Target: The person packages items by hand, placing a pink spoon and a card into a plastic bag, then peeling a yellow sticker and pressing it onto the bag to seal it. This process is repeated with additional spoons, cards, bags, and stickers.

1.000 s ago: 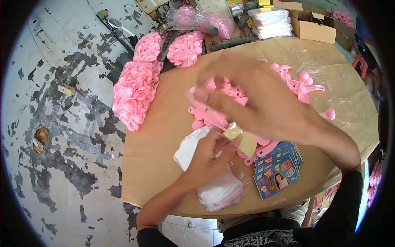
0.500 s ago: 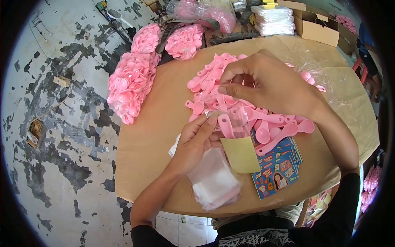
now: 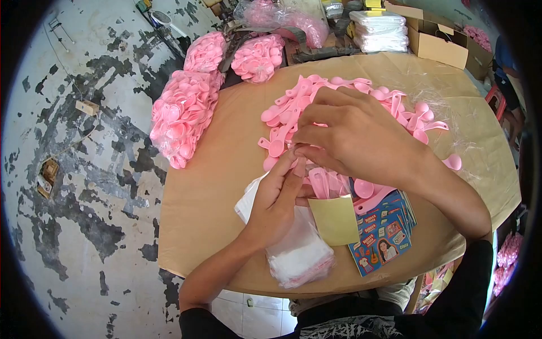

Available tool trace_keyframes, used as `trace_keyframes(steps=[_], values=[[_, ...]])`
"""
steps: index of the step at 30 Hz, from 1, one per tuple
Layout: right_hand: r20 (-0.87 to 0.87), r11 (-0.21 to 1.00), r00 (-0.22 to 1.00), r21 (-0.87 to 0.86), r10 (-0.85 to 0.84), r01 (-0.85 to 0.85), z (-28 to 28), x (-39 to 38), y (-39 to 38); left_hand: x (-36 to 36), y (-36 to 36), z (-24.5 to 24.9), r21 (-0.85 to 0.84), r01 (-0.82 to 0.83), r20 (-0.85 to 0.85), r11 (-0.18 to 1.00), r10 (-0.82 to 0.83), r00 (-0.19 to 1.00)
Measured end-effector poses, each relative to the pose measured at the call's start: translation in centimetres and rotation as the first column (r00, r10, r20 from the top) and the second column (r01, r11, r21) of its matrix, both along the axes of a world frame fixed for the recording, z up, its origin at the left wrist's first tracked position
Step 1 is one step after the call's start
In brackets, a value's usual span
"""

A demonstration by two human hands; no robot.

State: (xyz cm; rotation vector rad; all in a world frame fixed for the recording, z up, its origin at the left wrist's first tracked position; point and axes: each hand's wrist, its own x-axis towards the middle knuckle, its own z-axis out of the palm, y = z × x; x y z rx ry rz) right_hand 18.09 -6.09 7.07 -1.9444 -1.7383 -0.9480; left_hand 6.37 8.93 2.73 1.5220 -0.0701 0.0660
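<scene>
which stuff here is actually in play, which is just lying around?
In hand: left hand, right hand, clear bag holding yellow card, loose pink spoons, blue printed cards, empty bags.
Lying about: packed spoon bundles, cardboard box, white stacked packets.

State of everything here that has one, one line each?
left hand: pinching a clear bag with a yellow card inside
right hand: fingers curled, tips pinched against the left hand's
pink spoons: loose pile on the table
bag stack: flat, empty
printed cards: fanned stack
cardboard box: flaps open
spoon bundles: wrapped in plastic
</scene>
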Motion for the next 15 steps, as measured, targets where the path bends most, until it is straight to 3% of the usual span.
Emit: trace_keyframes(steps=[8, 9, 12, 15], values=[[0.023, 0.985, 0.998, -0.165, -0.054, 0.057, -0.5, 0.4, -0.2, 0.2, -0.2, -0.7, 0.034, -0.045, -0.047, 0.998, 0.046, 0.998], [0.010, 0.983, 0.998, -0.173, -0.063, 0.064, -0.5, 0.5, -0.2, 0.2, -0.2, -0.9, 0.035, -0.046, -0.060, 0.998, 0.048, 0.997], [-0.044, 0.980, 0.995, -0.184, -0.088, 0.078, -0.5, 0.5, -0.1, 0.1, 0.5, -2.2, 0.277, -0.054, 0.042, 0.959, 0.044, 0.998], [-0.159, 0.983, 0.984, -0.176, -0.085, 0.056, 0.7, 0.4, -0.5, 0.5, 0.3, -1.7, 0.216, -0.055, 0.073, 0.975, 0.040, 0.997]])
